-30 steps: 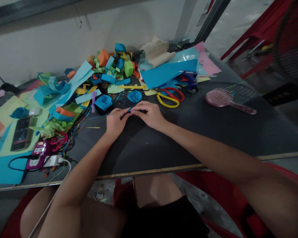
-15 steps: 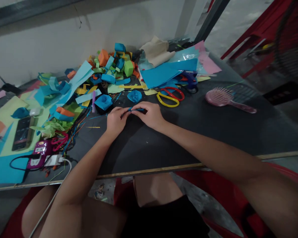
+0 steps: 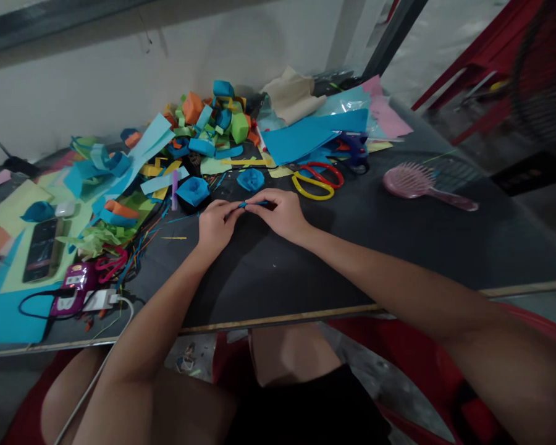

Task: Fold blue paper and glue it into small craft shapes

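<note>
both sets of fingers are pinched narrow on one thing. the left hand (image 3: 215,225) nips a small blue paper strip (image 3: 243,204) between thumb and fingertips, and the right hand (image 3: 280,213) grips it the same way just beside, the tips almost meeting. the strip sits between the hands over the dark table (image 3: 269,278); how it is folded or twisted is too small to tell.

the likeliest trouble is in that pinch: with so little paper showing between the tips, an uneven pull could crease or tear it, and an eased thumb could let it slip or spring loose.

just past the fingertips lies a crumpled blue paper cup (image 3: 251,180), and a second blue cup (image 3: 193,191) is near the left knuckles; a forward nudge could flatten either one. the scissors (image 3: 315,198), with a yellow loop and a red loop, lie near the right hand, where a sideways sweep could knock them. dropped among the thin paper slivers (image 3: 141,241) on the left, the strip would be hard to spot.

farther out, the white cable (image 3: 131,315) runs down close by the left forearm; an arm catching it could tug the purple gadget (image 3: 78,281).
</note>
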A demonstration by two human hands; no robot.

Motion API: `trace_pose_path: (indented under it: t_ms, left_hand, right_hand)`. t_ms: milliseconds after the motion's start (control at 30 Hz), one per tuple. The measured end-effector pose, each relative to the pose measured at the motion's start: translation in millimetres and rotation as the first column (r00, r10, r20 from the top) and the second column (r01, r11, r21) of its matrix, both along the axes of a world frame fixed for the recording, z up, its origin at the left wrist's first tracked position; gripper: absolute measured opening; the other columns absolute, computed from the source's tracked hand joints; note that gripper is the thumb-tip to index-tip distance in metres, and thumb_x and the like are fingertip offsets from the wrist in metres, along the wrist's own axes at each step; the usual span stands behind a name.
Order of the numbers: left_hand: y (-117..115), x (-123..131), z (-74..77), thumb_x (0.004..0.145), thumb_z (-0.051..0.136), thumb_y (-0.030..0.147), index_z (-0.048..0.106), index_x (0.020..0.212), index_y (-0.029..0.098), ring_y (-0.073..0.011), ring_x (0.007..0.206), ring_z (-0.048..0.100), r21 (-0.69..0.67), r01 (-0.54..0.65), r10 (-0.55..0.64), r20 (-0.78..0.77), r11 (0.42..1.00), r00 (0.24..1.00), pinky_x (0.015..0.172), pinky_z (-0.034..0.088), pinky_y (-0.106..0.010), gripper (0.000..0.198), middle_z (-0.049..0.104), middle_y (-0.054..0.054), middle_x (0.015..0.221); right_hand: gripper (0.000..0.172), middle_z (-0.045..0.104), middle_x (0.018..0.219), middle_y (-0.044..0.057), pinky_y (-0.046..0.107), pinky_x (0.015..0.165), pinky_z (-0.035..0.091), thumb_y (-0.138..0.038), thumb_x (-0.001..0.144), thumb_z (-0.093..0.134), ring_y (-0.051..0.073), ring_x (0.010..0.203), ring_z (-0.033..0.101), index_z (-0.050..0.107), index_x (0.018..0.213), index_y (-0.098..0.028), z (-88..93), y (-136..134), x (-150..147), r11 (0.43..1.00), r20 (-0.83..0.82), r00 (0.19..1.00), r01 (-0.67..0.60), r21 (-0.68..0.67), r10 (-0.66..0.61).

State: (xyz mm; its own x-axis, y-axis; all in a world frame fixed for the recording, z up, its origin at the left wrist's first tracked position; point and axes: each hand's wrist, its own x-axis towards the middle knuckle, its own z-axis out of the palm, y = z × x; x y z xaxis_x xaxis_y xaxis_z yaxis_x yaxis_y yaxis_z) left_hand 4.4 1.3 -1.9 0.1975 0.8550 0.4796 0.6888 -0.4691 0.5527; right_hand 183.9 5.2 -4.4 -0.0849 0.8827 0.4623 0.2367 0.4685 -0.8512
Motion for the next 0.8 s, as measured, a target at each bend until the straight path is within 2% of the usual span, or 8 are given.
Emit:
trace_pose_path:
  t_ms: [200, 467, 600, 700, 800]
  left_hand:
    - [-1.0, -0.1, -0.6, 0.086, 0.069, 0.025, 0.079, 0.096, 0.023, -0.0119, 0.072, 0.063, -0.002, 0.007, -0.007, 0.04, 1.0, 0.999, 0.064, 0.049, -0.022, 0.014, 0.072, -0.002, 0.08]
    - [-1.4, -0.6, 0.5, 0.085, 0.069, 0.025, 0.08, 0.09, 0.022, -0.0117, 0.075, 0.064, -0.031, 0.078, -0.075, 0.107, 0.996, 0.992, 0.062, 0.048, -0.02, 0.012, 0.071, -0.003, 0.082]
    - [-3.1, 0.8, 3.5, 0.087, 0.066, 0.023, 0.079, 0.089, 0.021, -0.0114, 0.074, 0.063, -0.042, 0.068, -0.065, 0.07, 0.997, 0.995, 0.061, 0.047, -0.02, 0.014, 0.07, -0.003, 0.081]
    - [-3.7, 1.4, 4.1, 0.086, 0.066, 0.023, 0.079, 0.089, 0.02, -0.0101, 0.068, 0.06, -0.051, 0.04, -0.038, 0.058, 0.998, 0.998, 0.06, 0.046, -0.02, 0.013, 0.07, -0.003, 0.082]
    - [-2.8, 0.9, 3.1, 0.086, 0.067, 0.022, 0.079, 0.091, 0.018, -0.0101, 0.066, 0.06, -0.052, 0.016, -0.013, 0.056, 0.999, 0.998, 0.058, 0.046, -0.02, 0.014, 0.07, -0.004, 0.082]
  right_hand:
    - [0.014, 0.077, 0.083, 0.004, 0.031, 0.067, 0.05, -0.034, 0.079, 0.075, 0.017, 0.072, 0.067, 0.077, 0.081, -0.021, 0.4, 2.1, 0.9, 0.992, -0.022, 0.999, -0.035, -0.122, 0.033]
    - [0.017, 0.076, 0.082, 0.004, 0.029, 0.068, 0.048, -0.035, 0.085, 0.07, 0.014, 0.068, 0.064, 0.076, 0.079, -0.02, 5.2, 2.1, 4.6, 0.997, 0.066, 0.995, -0.077, -0.024, 0.079]
    - [0.02, 0.075, 0.078, 0.003, 0.029, 0.068, 0.048, -0.038, 0.084, 0.07, 0.014, 0.067, 0.064, 0.076, 0.077, -0.021, 6.1, 3.7, 6.1, 0.993, 0.055, 0.992, -0.111, -0.051, 0.113]
    - [0.019, 0.075, 0.078, 0.003, 0.029, 0.067, 0.048, -0.038, 0.083, 0.071, 0.015, 0.069, 0.065, 0.077, 0.079, -0.021, 5.3, 5.2, 6.5, 0.992, 0.066, 0.993, -0.091, -0.088, 0.097]
    - [0.015, 0.076, 0.084, 0.004, 0.03, 0.07, 0.049, -0.034, 0.082, 0.072, 0.017, 0.076, 0.067, 0.076, 0.083, -0.02, 6.1, 7.0, 7.5, 0.995, 0.153, 0.983, -0.094, -0.043, 0.1]
